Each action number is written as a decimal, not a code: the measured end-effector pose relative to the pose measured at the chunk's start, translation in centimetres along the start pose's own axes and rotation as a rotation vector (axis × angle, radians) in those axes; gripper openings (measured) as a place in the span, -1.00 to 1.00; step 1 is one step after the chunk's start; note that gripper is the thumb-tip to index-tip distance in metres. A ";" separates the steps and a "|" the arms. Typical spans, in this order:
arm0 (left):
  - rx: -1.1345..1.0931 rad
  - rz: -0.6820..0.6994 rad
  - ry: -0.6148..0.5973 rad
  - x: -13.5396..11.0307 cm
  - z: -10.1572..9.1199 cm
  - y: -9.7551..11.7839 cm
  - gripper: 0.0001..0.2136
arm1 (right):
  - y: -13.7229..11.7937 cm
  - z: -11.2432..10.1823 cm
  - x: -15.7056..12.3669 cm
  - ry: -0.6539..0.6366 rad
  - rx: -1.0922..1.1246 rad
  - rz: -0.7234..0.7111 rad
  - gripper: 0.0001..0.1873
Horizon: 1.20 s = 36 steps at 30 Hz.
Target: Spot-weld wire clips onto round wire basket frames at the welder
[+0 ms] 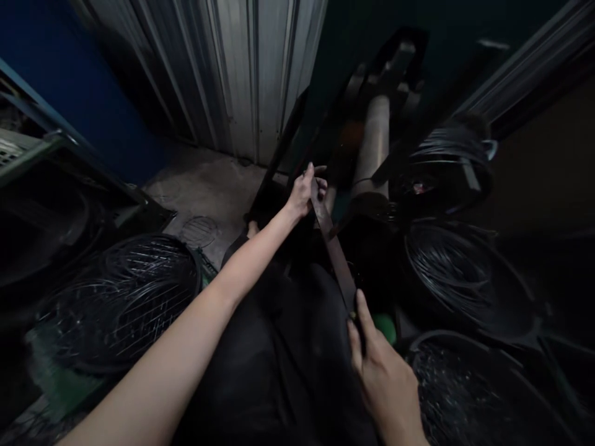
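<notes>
A flat dark metal strip (332, 244) runs from the middle of the view down toward me. My left hand (304, 192) is closed round its far end, arm stretched forward. My right hand (379, 371) grips the near end, thumb laid along the strip. The far end sits beside a dark machine with a pale roller (374, 145). My dark trousers (279, 353) lie under the strip.
Round black wire fan guards (125, 297) are stacked at the left. More wire guards and rings (455, 266) lie at the right, with another (469, 396) near my right hand. A corrugated metal wall (232, 74) stands behind, concrete floor (204, 186) below it.
</notes>
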<state>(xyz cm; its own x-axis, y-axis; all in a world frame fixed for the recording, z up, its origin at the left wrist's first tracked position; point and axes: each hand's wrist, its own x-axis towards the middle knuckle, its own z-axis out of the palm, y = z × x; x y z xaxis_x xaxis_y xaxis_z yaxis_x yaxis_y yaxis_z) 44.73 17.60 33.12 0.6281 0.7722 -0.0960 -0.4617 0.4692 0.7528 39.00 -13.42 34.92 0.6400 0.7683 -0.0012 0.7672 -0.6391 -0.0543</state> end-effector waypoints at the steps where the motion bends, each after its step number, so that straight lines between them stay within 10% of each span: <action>1: 0.012 0.015 0.032 0.2 0.0 0.2 -0.66 | 0.0 -0.1 0.3 -0.005 -0.016 0.001 -0.47; 36: -0.041 -0.011 0.012 3.2 -0.4 -1.3 -0.68 | -0.1 -1.1 2.0 0.030 0.124 0.045 -0.48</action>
<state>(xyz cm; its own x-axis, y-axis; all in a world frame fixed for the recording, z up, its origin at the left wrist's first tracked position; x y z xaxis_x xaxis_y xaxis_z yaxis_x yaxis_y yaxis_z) 47.11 19.63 31.61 0.6258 0.7718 -0.1124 -0.4798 0.4946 0.7246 40.26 -11.90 36.03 0.6758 0.7367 0.0234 0.7280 -0.6621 -0.1777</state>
